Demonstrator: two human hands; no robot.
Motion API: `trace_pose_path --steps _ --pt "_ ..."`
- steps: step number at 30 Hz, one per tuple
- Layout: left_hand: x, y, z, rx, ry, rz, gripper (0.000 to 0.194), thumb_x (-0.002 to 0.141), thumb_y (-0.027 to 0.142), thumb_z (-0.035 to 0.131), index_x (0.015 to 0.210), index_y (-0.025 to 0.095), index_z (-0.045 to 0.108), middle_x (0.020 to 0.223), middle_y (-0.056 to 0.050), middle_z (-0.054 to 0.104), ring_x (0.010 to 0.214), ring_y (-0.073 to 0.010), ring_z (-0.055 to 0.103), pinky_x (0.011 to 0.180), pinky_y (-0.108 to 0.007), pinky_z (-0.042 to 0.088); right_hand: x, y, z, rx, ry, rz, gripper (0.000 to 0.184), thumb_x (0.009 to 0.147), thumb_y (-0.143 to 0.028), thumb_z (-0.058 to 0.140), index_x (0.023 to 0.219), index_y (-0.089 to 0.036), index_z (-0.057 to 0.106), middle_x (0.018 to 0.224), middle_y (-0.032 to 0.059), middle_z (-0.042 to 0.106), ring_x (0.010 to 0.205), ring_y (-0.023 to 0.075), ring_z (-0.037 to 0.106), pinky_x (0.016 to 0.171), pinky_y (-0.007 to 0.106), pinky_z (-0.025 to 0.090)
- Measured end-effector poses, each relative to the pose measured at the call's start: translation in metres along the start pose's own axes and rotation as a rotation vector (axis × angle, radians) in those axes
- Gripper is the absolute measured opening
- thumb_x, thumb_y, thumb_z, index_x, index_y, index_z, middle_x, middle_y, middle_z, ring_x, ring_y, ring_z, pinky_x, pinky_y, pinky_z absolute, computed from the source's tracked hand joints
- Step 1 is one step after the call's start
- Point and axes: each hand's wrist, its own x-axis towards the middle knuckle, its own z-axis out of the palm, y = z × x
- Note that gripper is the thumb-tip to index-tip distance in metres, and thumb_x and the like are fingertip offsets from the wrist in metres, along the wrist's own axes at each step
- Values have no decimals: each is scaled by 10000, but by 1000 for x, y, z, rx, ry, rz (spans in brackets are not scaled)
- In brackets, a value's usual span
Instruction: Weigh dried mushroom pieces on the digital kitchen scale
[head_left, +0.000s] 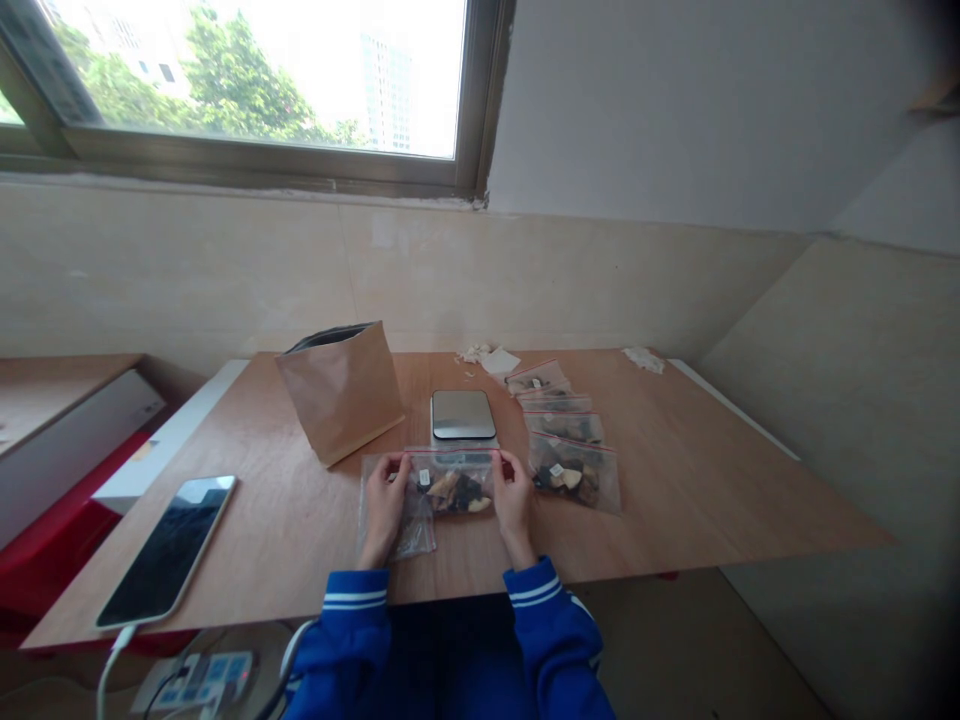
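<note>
Your left hand (384, 505) and right hand (514, 500) at lower center each pinch an end of the filled zip bag (454, 485). It lies on the counter (675, 500), just below the scale (463, 413).

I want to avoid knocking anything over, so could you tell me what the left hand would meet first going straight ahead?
Probably the brown paper bag: the left hand points up and away; depth is unclear.

The small label inside the zip bag (452, 485) is too small to read, and its dark and pale contents cannot be identified. The left hand (384, 508) covers part of the empty bags (409, 525) beneath. The brown paper bag (341, 388) hides its inside. The power strip (199, 680) is cut off by the bottom edge.
</note>
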Motion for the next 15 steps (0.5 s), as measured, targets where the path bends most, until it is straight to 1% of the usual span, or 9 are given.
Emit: trace_pose_path --steps 5,9,12,15 --pt "-2 4 0 -22 -17 -21 301 810 480 585 816 183 627 749 -18 632 690 -162 574 624 -247 419 0 -1 0 31 8 31 442 901 -553 495 977 -156 674 988 124 730 876 229 668 808 354 510" --pt "-2 5 1 -43 -64 -14 302 813 485 594 844 186 632 771 -12 622 716 -160 565 644 -242 421 0 -1 1 89 -7 62 419 883 -540 533 976 -155 667 922 100 721 805 207 655 754 329 515" --pt "-3 5 2 -22 -95 9 308 802 493 611 792 186 628 740 -2 602 716 -160 554 648 -237 419 1 0 3 136 -23 55 396 860 -527 572 966 -159 673 917 90 715 799 198 647 729 313 516" --pt "-3 5 3 -18 -94 12 310 800 496 611 760 189 624 715 6 593 697 -156 550 638 -234 415 1 1 3 149 -24 61 381 857 -514 579 965 -165 685 936 92 718 814 200 647 730 312 513"
